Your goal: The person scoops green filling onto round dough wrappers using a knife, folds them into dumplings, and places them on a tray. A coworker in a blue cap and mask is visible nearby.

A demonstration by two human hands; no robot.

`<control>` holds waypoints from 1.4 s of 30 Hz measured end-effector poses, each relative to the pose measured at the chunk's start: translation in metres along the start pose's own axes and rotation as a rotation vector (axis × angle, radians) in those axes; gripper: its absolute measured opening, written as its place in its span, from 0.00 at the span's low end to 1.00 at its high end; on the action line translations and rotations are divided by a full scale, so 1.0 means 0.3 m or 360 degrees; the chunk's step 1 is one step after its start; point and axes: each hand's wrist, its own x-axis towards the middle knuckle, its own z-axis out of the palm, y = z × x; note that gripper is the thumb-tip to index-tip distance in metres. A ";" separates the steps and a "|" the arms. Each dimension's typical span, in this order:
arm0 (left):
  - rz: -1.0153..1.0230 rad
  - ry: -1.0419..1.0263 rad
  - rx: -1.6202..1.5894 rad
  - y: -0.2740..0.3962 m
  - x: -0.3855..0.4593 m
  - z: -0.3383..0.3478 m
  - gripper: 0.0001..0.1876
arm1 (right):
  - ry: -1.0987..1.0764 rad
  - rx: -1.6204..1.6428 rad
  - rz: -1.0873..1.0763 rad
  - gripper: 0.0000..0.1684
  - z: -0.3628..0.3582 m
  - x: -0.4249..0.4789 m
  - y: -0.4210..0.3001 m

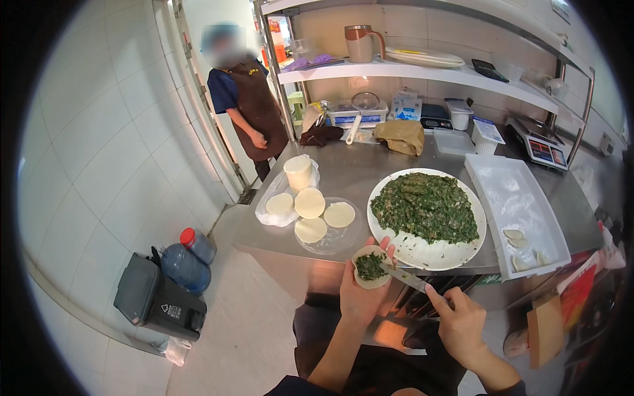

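On the fingers and palm of my left hand lies a round dumpling wrapper with green filling heaped in its middle. My right hand grips a flat metal spatula, whose tip touches the filling. Just beyond sits a large white plate with a mound of chopped green filling. Loose wrappers lie to its left, some on a clear round sheet, beside a stack of wrappers on a plastic bag. Several folded dumplings rest in the white tray at right.
A steel table bears all this. Behind stand a strainer, a brown cloth and a digital scale, under a shelf. A person in an apron stands at the doorway. A bin and water bottles are on the floor.
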 end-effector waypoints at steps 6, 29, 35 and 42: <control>-0.0114 -0.0073 -0.0054 -0.004 -0.006 0.000 0.28 | 0.0001 0.0061 -0.0077 0.31 0.022 -0.001 -0.008; -0.0347 -0.0063 -0.0054 0.002 -0.022 -0.006 0.29 | 0.0118 0.0025 -0.0011 0.29 0.014 0.008 0.013; -0.0217 -0.0066 -0.0005 -0.002 -0.010 -0.012 0.29 | 0.0057 0.0032 0.0075 0.30 0.005 -0.012 0.010; -0.0337 -0.0078 0.0259 -0.030 -0.009 0.006 0.31 | 0.0045 0.0115 0.0033 0.29 0.029 0.011 0.002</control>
